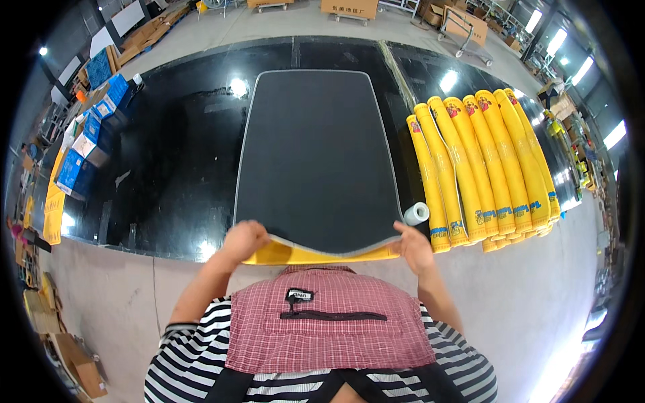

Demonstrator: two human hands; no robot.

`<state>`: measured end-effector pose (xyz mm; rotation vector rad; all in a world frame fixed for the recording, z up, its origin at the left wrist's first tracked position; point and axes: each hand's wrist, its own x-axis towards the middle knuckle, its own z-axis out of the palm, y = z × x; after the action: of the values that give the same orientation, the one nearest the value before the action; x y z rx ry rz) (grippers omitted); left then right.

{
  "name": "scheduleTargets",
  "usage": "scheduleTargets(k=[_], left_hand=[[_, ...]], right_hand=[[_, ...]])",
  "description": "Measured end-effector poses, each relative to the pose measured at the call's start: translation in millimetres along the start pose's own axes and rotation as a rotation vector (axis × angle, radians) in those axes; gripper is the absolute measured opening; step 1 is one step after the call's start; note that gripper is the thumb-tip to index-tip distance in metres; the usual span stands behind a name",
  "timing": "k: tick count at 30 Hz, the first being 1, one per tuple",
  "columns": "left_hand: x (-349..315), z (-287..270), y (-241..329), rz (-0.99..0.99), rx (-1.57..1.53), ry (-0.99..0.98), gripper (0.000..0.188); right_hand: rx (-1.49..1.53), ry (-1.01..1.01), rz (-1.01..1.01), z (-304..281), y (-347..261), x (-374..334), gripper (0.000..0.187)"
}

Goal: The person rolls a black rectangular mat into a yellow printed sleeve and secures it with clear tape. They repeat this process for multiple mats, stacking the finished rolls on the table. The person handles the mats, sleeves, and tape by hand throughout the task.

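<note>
A large mat (316, 154) with a black rubber back and a pale edge lies flat on a glossy black table (175, 168). Its near edge is lifted and curled back, showing a yellow underside (295, 255). My left hand (243, 240) grips the near left corner of the mat. My right hand (413, 245) grips the near right corner. Both hands hold the edge just above the table's front rim, close to my chest.
Several rolled yellow mats (480, 161) lie side by side on the table's right part, with a white tape roll (416, 213) beside them. Blue and white boxes (91, 134) are stacked at the table's left. Cardboard boxes (463, 20) stand on the concrete floor behind.
</note>
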<state>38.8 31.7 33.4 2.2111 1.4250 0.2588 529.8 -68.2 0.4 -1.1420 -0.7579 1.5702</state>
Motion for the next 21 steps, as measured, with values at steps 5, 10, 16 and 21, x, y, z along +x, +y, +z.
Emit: scheduleTargets(k=[5, 10, 16, 21], left_hand=[[76, -34, 23, 0.054, 0.422, 0.529, 0.016], [112, 31, 9, 0.15, 0.115, 0.485, 0.03], [85, 57, 50, 0.163, 0.205, 0.341, 0.031], [57, 64, 59, 0.156, 0.25, 0.298, 0.034]], right_hand=[[0.008, 0.121, -0.215, 60, -52, 58, 0.081], [-1.561, 0.057, -0.55, 91, -39, 100, 0.048], [-1.58, -0.138, -0.766, 79, -3, 121, 0.042], [-1.623, -0.222, -0.699, 97, -6, 96, 0.038]])
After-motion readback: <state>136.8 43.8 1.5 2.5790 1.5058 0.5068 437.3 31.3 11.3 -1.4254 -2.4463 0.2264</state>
